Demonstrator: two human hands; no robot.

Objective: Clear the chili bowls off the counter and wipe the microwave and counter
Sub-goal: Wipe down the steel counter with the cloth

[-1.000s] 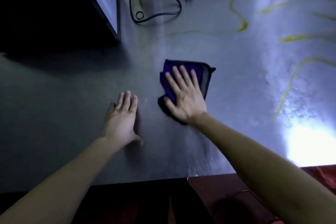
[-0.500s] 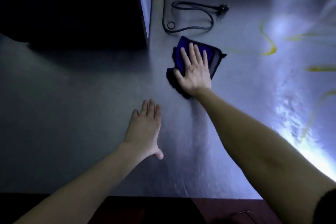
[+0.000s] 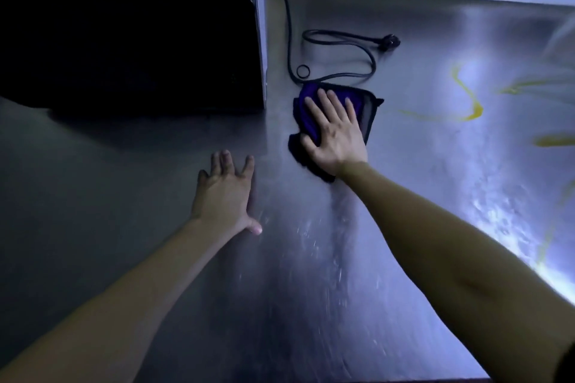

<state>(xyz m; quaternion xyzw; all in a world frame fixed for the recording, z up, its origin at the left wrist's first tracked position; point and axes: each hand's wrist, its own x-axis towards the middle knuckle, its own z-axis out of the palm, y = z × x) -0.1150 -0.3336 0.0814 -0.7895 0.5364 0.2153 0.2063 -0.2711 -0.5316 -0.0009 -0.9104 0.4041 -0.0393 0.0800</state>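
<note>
Right hand [image 3: 334, 134] flat, pressing purple cloth [image 3: 362, 102]; left hand [image 3: 225, 190] splayed on counter [image 3: 124, 196].

The microwave [image 3: 130, 40] sits on the counter [image 3: 311, 305] at upper left of the frame. Right of it lies the cord [image 3: 339, 53]; just below the cord, the cloth [image 3: 367, 106] lies under the right hand [image 3: 336, 134]. The left hand [image 3: 225, 193] rests flat at centre.

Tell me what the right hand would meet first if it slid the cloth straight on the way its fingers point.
Probably the black power cord: the right hand presses the purple cloth, whose far edge already lies at the cord's loop; depth is unclear.
</note>
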